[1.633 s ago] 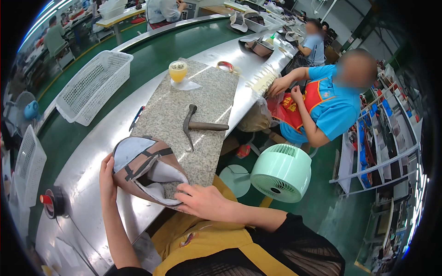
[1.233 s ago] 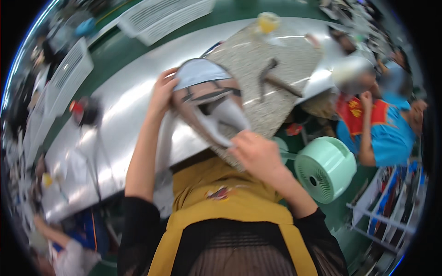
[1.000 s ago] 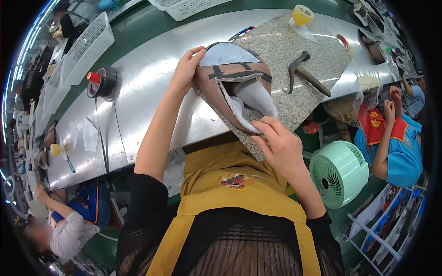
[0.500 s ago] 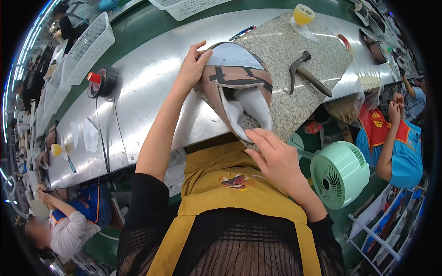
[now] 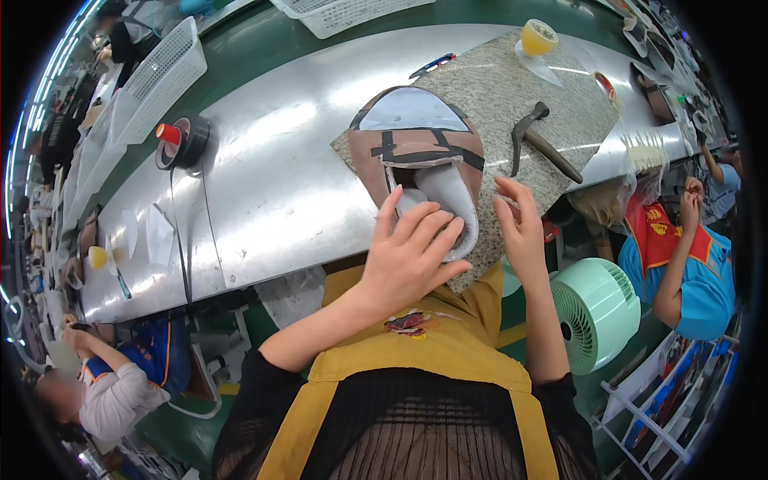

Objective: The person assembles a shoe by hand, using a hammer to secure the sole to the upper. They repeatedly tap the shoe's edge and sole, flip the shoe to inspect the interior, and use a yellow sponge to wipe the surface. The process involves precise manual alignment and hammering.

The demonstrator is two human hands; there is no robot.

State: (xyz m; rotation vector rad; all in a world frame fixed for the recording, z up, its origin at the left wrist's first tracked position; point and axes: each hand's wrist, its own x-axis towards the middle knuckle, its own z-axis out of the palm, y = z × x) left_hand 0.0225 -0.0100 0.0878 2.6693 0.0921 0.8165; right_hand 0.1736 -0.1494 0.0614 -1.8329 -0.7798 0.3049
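Observation:
A rounded brown sewn piece (image 5: 370, 170) lies on the stone slab (image 5: 500, 104) and partly on the metal bench. Its exact kind I cannot tell. It has a pale blue-white curved panel at the far end, black strips across the middle and a pale-lined opening at the near end. My left hand (image 5: 408, 252) is spread over that near opening, fingertips at the lining; whether they press on it I cannot tell. To the right of the piece, my right hand (image 5: 522, 228) is raised with its fingers apart and nothing in it.
A hammer (image 5: 552, 152) lies on the slab at the right, and a yellow-filled cup (image 5: 538, 38) stands at its far edge. Beyond the piece is a blue cutter (image 5: 433, 66). A black roll (image 5: 190, 144) sits left; a green fan (image 5: 596, 316) stands right. Co-workers sit at both sides.
My left hand has left the far left side of the brown piece and come to its near opening. My right hand has let go of the near edge and moved right and away.

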